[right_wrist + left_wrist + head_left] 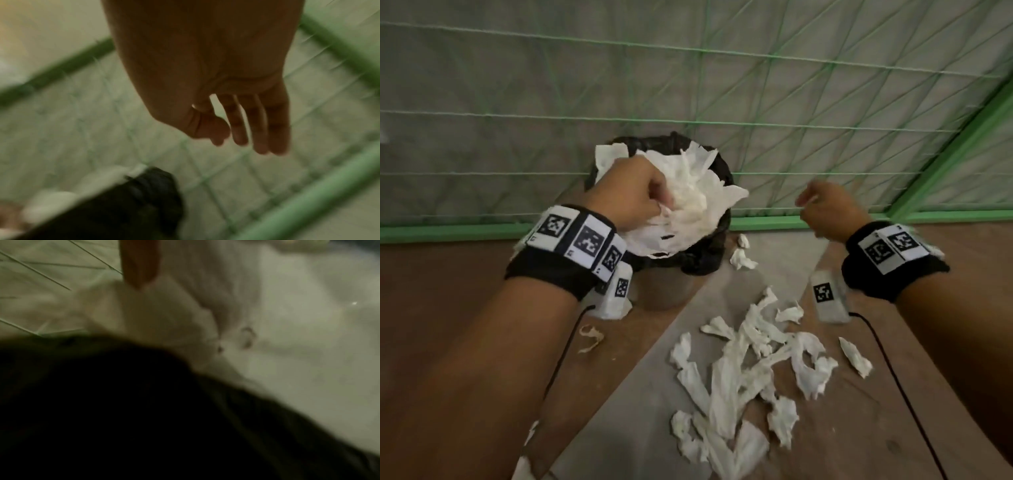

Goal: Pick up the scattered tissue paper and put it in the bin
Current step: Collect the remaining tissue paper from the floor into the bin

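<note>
My left hand [654, 202] grips a big wad of white tissue paper [695, 192] right above the bin [709, 260], which has a black bag liner. The left wrist view is blurred: a finger [139, 264] presses into the tissue wad [267, 321] over the dark liner [102, 410]. My right hand [813, 212] hangs in the air to the right of the bin. Its fingers [240, 129] are loose and hold nothing, and the black bin [144, 203] lies below them. Several torn tissue pieces [739, 370] lie scattered on the floor in front of the bin.
A green mesh fence [756, 102] with a green bottom rail [808, 221] stands just behind the bin. Small scraps [741, 257] lie beside the bin, and another one [592, 337] lies to the left. Black cables trail from both wristbands.
</note>
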A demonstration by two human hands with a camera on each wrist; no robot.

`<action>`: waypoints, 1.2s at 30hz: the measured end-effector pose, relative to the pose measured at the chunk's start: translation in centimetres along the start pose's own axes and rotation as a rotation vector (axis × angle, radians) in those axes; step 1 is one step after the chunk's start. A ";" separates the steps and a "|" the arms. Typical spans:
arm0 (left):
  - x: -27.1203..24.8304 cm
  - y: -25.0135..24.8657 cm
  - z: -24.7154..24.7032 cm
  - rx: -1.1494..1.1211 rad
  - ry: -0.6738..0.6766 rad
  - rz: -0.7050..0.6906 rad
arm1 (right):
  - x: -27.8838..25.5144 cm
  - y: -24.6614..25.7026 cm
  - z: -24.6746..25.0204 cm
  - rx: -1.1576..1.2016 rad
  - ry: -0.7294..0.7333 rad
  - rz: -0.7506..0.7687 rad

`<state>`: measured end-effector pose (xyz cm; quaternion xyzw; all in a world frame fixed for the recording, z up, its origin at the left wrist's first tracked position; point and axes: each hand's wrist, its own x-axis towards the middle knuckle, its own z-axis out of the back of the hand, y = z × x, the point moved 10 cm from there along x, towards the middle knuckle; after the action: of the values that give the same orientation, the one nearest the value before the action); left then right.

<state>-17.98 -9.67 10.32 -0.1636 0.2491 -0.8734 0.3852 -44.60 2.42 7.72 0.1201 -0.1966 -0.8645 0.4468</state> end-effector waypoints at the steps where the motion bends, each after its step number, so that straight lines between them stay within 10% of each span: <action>1: 0.1 0.4 -1.0 0.051 0.040 0.013 | -0.2 -3.5 -2.4 -0.162 0.146 -0.057; 7: 0.8 0.0 -2.2 0.219 0.119 0.047 | -8.6 -22.7 -12.8 -0.571 0.648 -0.445; 13: 0.6 -1.1 1.2 0.051 0.110 0.009 | -12.5 -15.5 -16.1 -0.221 0.626 -0.389; 18: -1.3 0.6 8.0 -0.278 -0.187 0.067 | -12.5 -14.1 -19.9 -0.315 0.596 -0.294; 24: -4.8 16.0 9.1 -0.465 -0.590 0.440 | -10.6 -11.7 -17.9 -0.466 0.657 -0.211; 30: -7.0 25.0 -6.8 -0.081 -0.008 0.581 | -5.2 -3.0 -7.8 -0.366 0.542 -0.082; 36: -6.4 24.2 -12.4 0.105 0.148 0.657 | -1.6 5.2 3.2 0.216 0.187 0.051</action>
<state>-5.44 -15.08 -14.04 0.0093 0.2705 -0.7237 0.6349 -41.17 1.76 12.99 0.2424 -0.2489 -0.8116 0.4696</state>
